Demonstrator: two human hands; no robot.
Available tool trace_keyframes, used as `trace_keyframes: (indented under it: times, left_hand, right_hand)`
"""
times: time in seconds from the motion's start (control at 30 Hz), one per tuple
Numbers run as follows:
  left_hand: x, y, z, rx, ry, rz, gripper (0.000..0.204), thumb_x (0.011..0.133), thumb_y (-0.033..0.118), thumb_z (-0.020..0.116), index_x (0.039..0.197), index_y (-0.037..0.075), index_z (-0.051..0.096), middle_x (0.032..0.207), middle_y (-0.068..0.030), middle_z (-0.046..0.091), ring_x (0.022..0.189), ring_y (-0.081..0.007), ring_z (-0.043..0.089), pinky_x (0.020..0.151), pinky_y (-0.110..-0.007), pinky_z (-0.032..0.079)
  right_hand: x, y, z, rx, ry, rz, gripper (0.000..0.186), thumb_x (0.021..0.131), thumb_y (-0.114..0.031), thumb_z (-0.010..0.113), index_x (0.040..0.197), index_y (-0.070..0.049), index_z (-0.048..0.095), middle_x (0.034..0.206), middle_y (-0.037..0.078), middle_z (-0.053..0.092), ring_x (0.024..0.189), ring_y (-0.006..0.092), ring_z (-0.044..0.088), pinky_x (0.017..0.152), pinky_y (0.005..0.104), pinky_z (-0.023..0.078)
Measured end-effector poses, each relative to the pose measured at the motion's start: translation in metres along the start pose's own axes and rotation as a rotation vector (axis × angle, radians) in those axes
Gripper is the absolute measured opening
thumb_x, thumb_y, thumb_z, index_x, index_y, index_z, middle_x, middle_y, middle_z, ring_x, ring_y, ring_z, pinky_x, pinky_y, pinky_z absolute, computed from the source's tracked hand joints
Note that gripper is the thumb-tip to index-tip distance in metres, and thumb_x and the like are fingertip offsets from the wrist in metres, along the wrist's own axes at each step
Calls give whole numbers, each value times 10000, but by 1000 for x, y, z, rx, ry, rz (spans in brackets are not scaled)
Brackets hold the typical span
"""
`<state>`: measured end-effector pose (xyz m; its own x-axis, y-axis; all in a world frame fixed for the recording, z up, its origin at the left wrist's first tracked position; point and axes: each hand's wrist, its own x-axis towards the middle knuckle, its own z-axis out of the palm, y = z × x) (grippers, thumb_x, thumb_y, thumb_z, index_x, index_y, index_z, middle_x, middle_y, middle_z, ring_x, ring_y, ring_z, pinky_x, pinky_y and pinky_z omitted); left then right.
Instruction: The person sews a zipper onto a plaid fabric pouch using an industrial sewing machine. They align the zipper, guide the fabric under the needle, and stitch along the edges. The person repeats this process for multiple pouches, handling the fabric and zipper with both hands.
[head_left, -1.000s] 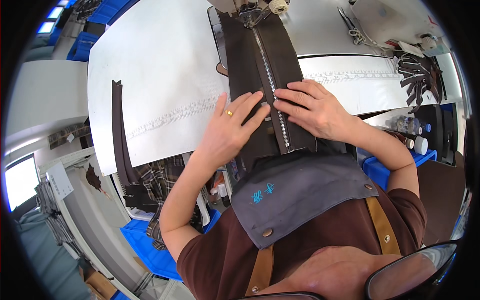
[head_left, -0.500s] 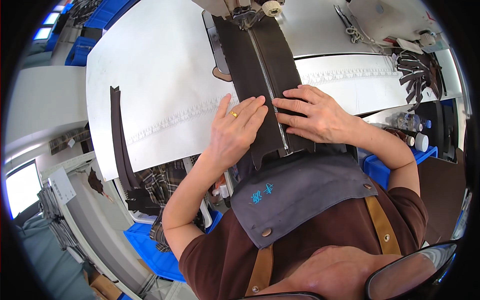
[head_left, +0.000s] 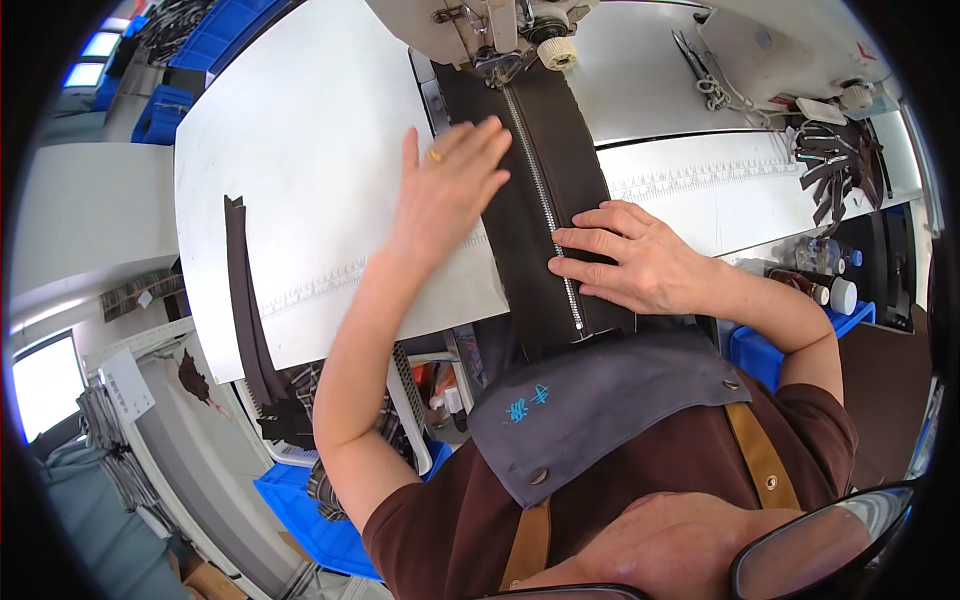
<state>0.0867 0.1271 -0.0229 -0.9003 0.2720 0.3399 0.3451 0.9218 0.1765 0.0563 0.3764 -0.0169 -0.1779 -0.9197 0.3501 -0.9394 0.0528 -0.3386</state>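
A long dark brown fabric piece (head_left: 575, 135) runs from under the sewing machine head (head_left: 495, 40) toward my body. Down its middle lies a silver metal zipper (head_left: 543, 190). My right hand (head_left: 640, 262) rests flat on the cloth's right side near its lower end, fingers spread, fingertips at the zipper teeth. My left hand (head_left: 445, 190), slightly blurred, has its fingers stretched out over the cloth's left edge, closer to the machine. Whether it touches the cloth I cannot tell. The needle area is partly hidden by the machine's foot.
On the white table (head_left: 300, 130) lies a dark fabric strip (head_left: 240, 290) at left. Thread snips (head_left: 692, 62) and a bundle of dark strips (head_left: 830, 165) are at right. Plastic bottles (head_left: 822, 255) stand in a blue bin (head_left: 755, 350); another blue bin (head_left: 315, 515) is lower left.
My left hand has lifted from beside the zipper and moved forward and left, toward the machine. My right hand stays on the cloth. The whole view has shifted slightly.
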Motion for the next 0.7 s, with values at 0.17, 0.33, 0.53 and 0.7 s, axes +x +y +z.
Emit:
trace_keyframes:
  times: [0.17,0.33,0.53,0.7]
  left_hand:
    - [23,-19,-3,-63,-37,-39,374,798,378,645,1103,162,640,1208,29,582,1105,-206,522,1026,-596,229]
    - [27,-22,-6,-113,-86,-75,365,803,364,652,1121,183,648,1217,17,589,1116,-220,524,1057,-575,183]
    - [26,-24,3,-50,-41,-66,341,814,341,646,1119,186,652,1247,22,576,1111,-196,532,1054,-564,193]
    - [22,-27,10,-47,19,-54,376,824,334,637,1158,161,626,1272,-1,562,1121,-205,536,1046,-559,217]
  right_hand:
    - [1,-9,-5,-55,-7,38,387,735,-223,697,1100,-122,618,1157,61,553,1083,245,495,916,397,406]
    - [1,-3,-4,-5,-22,34,378,738,-217,701,1093,-116,618,1149,61,554,1071,241,501,902,390,407]
    - [8,5,-3,-10,5,40,389,730,-209,707,1095,-112,615,1153,62,549,1058,238,507,882,382,414]
    - [14,14,-4,-33,14,39,402,728,-204,705,1107,-108,609,1160,65,546,1065,242,505,882,380,417]
